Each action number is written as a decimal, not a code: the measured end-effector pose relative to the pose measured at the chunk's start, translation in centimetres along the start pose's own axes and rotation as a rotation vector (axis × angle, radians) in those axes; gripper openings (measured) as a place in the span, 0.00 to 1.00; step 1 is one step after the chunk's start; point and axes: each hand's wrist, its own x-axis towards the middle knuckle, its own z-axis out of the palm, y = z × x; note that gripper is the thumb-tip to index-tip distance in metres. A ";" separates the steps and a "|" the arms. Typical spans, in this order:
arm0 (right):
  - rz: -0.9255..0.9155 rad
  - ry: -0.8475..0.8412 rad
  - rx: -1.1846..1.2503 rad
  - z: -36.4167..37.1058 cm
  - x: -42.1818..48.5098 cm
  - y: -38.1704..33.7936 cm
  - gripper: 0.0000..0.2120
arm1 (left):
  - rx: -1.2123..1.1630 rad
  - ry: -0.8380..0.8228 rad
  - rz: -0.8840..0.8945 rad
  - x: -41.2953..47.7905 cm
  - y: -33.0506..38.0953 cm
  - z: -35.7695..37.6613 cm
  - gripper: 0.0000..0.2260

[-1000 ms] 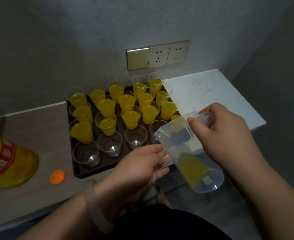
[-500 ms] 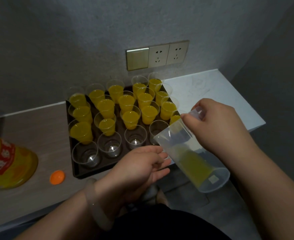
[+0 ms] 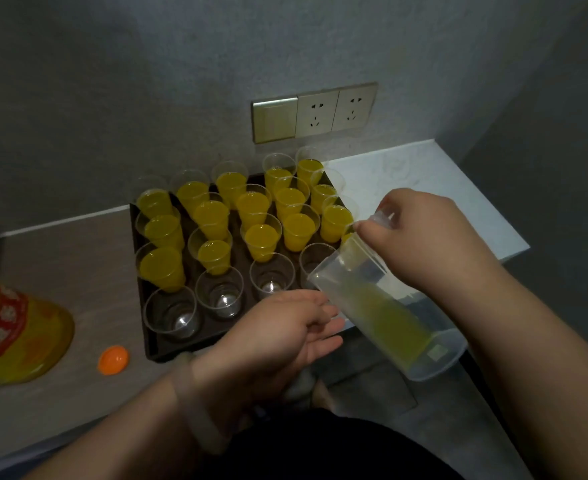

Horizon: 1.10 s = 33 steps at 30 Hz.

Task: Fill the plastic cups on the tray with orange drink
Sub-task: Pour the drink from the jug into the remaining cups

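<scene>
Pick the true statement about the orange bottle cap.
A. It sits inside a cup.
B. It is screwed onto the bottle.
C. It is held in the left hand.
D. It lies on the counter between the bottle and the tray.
D: the orange cap lies on the counter, between the bottle and the tray, touching neither.

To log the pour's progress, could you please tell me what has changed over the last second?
The right hand rose and tipped the jug further towards the front cups; its drink ran towards the spout. The left hand, tray and bottle stayed put; the front cups remain empty.
</scene>
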 end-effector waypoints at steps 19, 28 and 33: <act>-0.029 -0.026 -0.116 -0.4 1.2 -1.7 0.15 | -0.054 -0.029 -0.010 0.3 0.7 0.0 0.20; -0.049 -0.023 -0.116 -0.4 1.7 -2.1 0.14 | -0.079 -0.052 -0.012 0.4 0.8 -0.4 0.20; -0.066 -0.022 -0.116 -0.4 2.1 -2.5 0.14 | -0.088 -0.056 -0.019 0.6 0.9 -0.5 0.20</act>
